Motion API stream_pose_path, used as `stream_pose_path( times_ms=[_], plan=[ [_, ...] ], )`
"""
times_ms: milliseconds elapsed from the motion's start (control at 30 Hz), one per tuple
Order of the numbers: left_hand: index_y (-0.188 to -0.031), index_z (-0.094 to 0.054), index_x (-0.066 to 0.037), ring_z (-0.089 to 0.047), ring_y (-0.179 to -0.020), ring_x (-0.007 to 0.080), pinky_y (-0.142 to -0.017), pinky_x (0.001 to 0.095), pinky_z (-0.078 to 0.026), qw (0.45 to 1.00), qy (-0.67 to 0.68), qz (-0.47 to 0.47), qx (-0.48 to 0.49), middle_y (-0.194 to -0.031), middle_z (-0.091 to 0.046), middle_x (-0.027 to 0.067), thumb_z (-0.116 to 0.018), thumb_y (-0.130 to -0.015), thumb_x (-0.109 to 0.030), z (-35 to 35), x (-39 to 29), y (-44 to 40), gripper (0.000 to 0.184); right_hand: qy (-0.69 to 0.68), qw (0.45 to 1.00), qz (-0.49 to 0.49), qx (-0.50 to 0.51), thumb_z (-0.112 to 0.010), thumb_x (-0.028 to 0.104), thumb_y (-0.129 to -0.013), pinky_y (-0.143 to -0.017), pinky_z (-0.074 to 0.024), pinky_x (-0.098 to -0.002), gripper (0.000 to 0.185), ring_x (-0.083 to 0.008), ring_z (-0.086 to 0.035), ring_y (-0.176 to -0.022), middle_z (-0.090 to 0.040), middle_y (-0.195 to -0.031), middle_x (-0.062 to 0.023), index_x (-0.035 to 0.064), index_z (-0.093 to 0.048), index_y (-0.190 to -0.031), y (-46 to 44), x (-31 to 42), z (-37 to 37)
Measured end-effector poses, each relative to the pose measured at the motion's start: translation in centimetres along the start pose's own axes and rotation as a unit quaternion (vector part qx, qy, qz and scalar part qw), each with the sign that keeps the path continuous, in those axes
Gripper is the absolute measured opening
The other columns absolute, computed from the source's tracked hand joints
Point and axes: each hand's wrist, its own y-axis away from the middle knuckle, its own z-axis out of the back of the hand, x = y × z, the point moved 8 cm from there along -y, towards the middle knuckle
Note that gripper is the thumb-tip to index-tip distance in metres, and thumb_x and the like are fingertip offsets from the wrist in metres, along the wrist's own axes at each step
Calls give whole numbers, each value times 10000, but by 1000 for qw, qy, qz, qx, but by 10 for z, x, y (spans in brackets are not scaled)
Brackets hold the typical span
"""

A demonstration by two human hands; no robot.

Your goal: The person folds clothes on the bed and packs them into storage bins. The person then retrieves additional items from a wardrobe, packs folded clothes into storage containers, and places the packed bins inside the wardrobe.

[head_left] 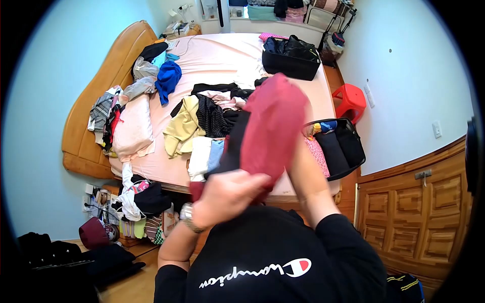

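Note:
A maroon garment with a black section (275,126) is held up in front of my chest, blurred by motion. My left hand (230,194), with a watch on its wrist, is closed around the garment's lower edge. My right forearm (310,184) reaches up behind the garment, which hides that hand and its fingers. Behind the garment, a pale yellow garment (184,126) and a black striped garment (214,117) lie on the bed. Folded white clothing (200,154) and a light blue folded piece (216,151) lie near the bed's front edge.
On the bed (217,53), a black fabric bin (290,65) stands at the far right. An open black case (351,146) holds rolled clothes near the right edge. A red stool (349,101) stands beside the bed. More clothes and a pillow (134,126) lie by the headboard (108,96).

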Motion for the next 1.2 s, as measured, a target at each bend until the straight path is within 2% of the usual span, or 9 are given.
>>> stream_pose_path(
  times_ms=[133, 233, 300, 467, 633, 700, 867, 1100, 1200],
  plan=[
    [-1064, -743, -70, -670, -820, 302, -743, 400, -543, 985, 152, -34, 71, -836, -672, 106, -777, -869, -223, -70, 24, 8, 251, -189, 886, -364, 216, -613, 213, -934, -1048, -437, -430, 244, -299, -569, -1207, -592, -1331, -117, 146, -667, -1162, 109, -102, -6],
    [-869, -622, -31, -568, -753, 153, -713, 314, -487, 935, 203, 192, -220, -835, -619, 35, -725, -944, -135, -56, 143, 52, 165, -287, 819, -393, 303, -595, 226, -953, -1063, -432, -432, 266, -294, -567, -1223, -590, -1346, -113, 143, -644, -1201, 131, -80, -3],
    [-1321, -501, -29, -573, -994, 137, -894, 311, -489, 871, 287, 306, -256, -1224, -590, 52, -696, -1000, -345, -72, 206, 78, 491, -318, 795, -376, 353, -582, 234, -965, -1074, -429, -433, 281, -290, -565, -1233, -588, -1356, -111, 141, -628, -1227, 131, -59, -3],
    [-1552, -331, -21, -475, -1339, 176, -1103, 348, -410, 761, 602, 147, -190, -1504, -476, 78, -610, -985, -594, -92, 199, 39, 853, -399, 710, -351, 462, -551, 255, -997, -1100, -422, -436, 320, -281, -562, -1259, -584, -1381, -104, 137, -589, -1291, 120, 2, 5],
    [-1358, -585, -13, -597, -1136, 132, -1008, 299, -467, 778, 506, 238, -288, -1246, -653, 8, -707, -995, -137, -39, 150, 30, 404, -444, 602, -389, 538, -520, 276, -1028, -1126, -415, -439, 360, -272, -558, -1284, -580, -1406, -98, 132, -550, -1356, 118, 39, 9],
    [-1083, -689, -5, -620, -886, 82, -792, 260, -502, 828, 410, 270, -272, -988, -698, -17, -680, -998, -93, -16, 146, 55, 122, -438, 562, -434, 551, -508, 285, -1041, -1136, -412, -440, 376, -268, -556, -1294, -579, -1416, -95, 130, -534, -1382, 134, 33, 24],
    [-1031, -675, 10, -608, -872, 79, -783, 268, -499, 876, 327, 270, -233, -937, -691, -6, -680, -968, -29, 19, 99, 103, 74, -421, 452, -616, 488, -477, 306, -1072, -1162, -405, -442, 417, -259, -552, -1320, -575, -1441, -89, 125, -495, -1447, 200, -33, 73],
    [-1000, -714, 30, -652, -830, 94, -760, 264, -524, 837, 256, 393, -281, -935, -736, 29, -738, -948, -55, 22, 93, 173, 102, -470, 620, -486, 399, -465, 310, -1093, -1188, -385, -460, 556, -282, -508, -1380, -489, -1533, -81, 98, -333, -1590, 206, 12, 114],
    [-1148, -650, 7, -633, -886, 97, -818, 249, -508, 809, 188, 374, -412, -962, -687, 4, -792, -901, -26, 34, 98, 195, 287, -314, 715, -283, 556, -723, 184, -947, -1205, -319, -408, 897, -231, -405, -1450, -343, -1620, -104, 83, -176, -1651, 190, 63, 122]
  ],
)
